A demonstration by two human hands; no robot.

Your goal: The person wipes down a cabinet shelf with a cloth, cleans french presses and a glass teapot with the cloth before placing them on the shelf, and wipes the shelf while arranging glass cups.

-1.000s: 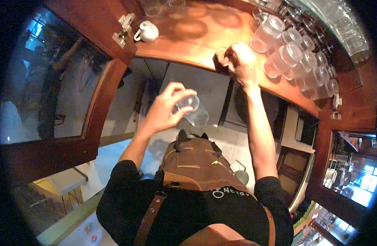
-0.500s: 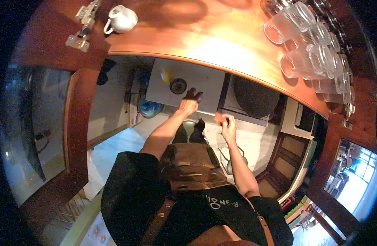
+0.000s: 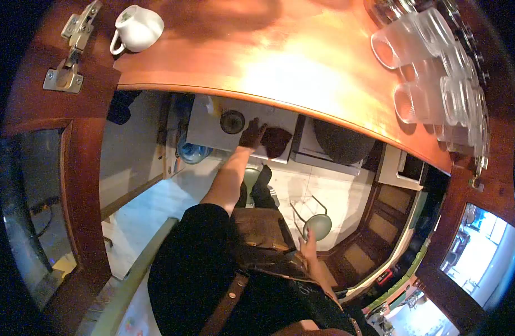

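My left hand (image 3: 253,134) reaches over the white counter (image 3: 207,126) in shadow, its fingers stretched out. Just left of the fingertips is a round dark dish or lid (image 3: 232,121). A dark reddish-brown piece, cloth-like (image 3: 277,143), lies against the right side of this hand; whether the thumb touches it is unclear. My right hand (image 3: 308,245) is low beside my brown apron (image 3: 262,229), fingers apart and apparently holding nothing. Behind it in the view appears the round green seat of a stool (image 3: 319,227); contact between them cannot be made out.
A wooden shelf (image 3: 212,61) crosses above the counter, with a white pitcher (image 3: 139,29) at left and several ribbed glasses (image 3: 417,103) at right. Cabinet doors (image 3: 84,190) stand open on both sides. A blue-tinted water bottle (image 3: 193,150) is left of the counter.
My right hand has dropped from near the counter's edge to beside the apron; the small brown piece is no longer in it. The dark reddish-brown piece now shows beside my left hand. The view has shifted.
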